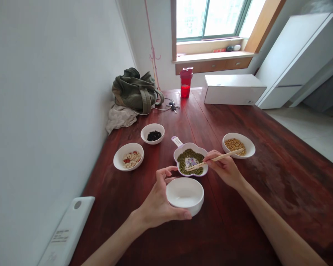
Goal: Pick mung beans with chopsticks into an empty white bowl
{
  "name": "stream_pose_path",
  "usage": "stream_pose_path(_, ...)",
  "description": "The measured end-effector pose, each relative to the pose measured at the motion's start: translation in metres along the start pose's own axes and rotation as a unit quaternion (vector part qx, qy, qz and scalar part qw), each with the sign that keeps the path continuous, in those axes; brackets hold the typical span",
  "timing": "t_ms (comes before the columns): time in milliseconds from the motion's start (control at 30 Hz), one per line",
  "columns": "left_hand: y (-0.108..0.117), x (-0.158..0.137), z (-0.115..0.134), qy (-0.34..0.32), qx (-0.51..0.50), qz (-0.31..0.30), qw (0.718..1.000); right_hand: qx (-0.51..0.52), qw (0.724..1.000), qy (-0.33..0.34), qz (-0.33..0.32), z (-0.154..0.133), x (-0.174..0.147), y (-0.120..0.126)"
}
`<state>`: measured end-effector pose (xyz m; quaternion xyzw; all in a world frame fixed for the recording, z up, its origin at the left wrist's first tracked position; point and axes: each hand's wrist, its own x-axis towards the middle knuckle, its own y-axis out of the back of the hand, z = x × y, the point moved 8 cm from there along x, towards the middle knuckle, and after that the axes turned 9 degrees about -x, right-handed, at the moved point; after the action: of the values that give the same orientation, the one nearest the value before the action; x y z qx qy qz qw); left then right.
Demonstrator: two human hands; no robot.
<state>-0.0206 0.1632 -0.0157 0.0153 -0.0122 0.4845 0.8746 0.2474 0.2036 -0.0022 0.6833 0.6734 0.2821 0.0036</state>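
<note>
My left hand (161, 201) grips a white bowl (185, 194) by its side, thumb along the near wall; no contents show inside it. Just beyond stands a flower-shaped dish (175, 157) with a purple rim and a short handle, holding green beans (183, 162) around a printed centre. Wooden chopsticks (222, 156) are held in my right hand (224, 166), their tips down among the green beans. Whether a bean is caught between the tips is too small to tell.
White bowls hold yellow beans (234, 145), black beans (154, 136) and pale and reddish nuts (131, 160). Farther back are a green bag (133, 90), keys (172, 107), a red shaker bottle (186, 83) and a white box (234, 90). A white device (68, 229) lies along the left wall.
</note>
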Motion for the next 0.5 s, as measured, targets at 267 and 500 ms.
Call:
stream_pose_path(267, -0.006, -0.002, -0.008, 0.027, -0.124, 0.054, 0.99, 0.041, 0.998, -0.033, -0.017, 0.01, -0.003, -0.005)
stream_pose_path(500, -0.014, -0.004, -0.007, -0.019, -0.201, 0.076, 0.977, 0.068, 0.997, -0.034, -0.027, 0.012, -0.003, -0.005)
